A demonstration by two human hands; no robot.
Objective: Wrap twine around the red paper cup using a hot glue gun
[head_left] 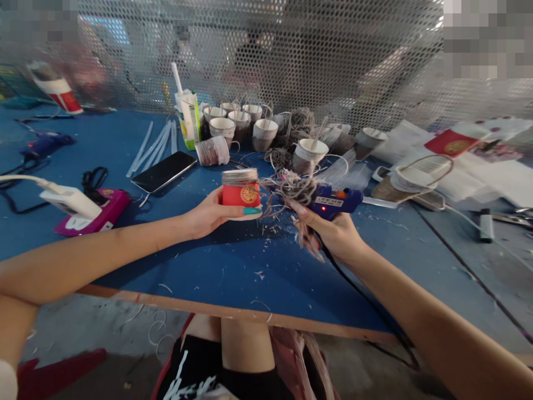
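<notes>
My left hand [210, 215] is wrapped round a red paper cup [234, 195] with a gold emblem, held tilted over the blue table. Grey cord [240, 176] is wound round one end of the cup. In my right hand [333, 230] is a blue glue gun [335, 201] with a small red light lit, a clear glue stick [380, 203] sticking out of its back. A tangle of grey cord [297, 188] lies across the front of the gun and hides its nozzle. The gap between cup and gun is bridged by loose strands.
Several cord-wrapped white cups [265, 129] stand at the back before a perforated metal screen [266, 55]. A phone [164, 171], a drink carton [189, 118] and loose glue sticks [157, 149] lie left. Beyond the magenta power strip [97, 214] is another glue gun [48, 143]. A marker [486, 225] lies right.
</notes>
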